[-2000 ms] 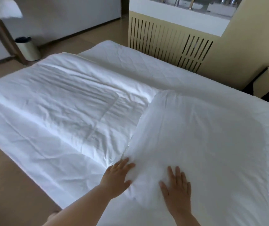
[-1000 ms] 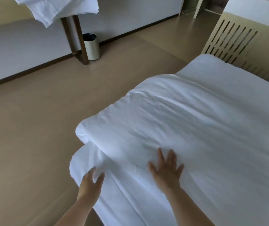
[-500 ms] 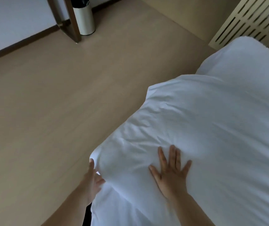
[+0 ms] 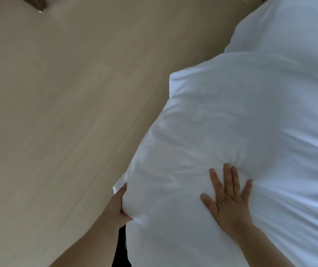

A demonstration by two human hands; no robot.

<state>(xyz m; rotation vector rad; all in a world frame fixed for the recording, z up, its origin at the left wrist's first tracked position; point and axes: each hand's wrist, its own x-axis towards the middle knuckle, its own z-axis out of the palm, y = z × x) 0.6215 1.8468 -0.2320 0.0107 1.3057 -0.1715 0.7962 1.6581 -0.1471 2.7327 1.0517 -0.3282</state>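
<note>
Floor [image 4: 58,132], pale wood, fills the left side. Left hand [image 4: 118,206] grips the folded white duvet [image 4: 241,116] at its overhanging edge, thumb up, fingers curled under. Right hand [image 4: 228,199] lies flat on the duvet's top, fingers spread, pressing. Duvet rests on the bed [image 4: 293,24].

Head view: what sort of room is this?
Probably a bedroom: a puffy white duvet lies over a white mattress, with pale wood-look flooring running beside the bed.
</note>
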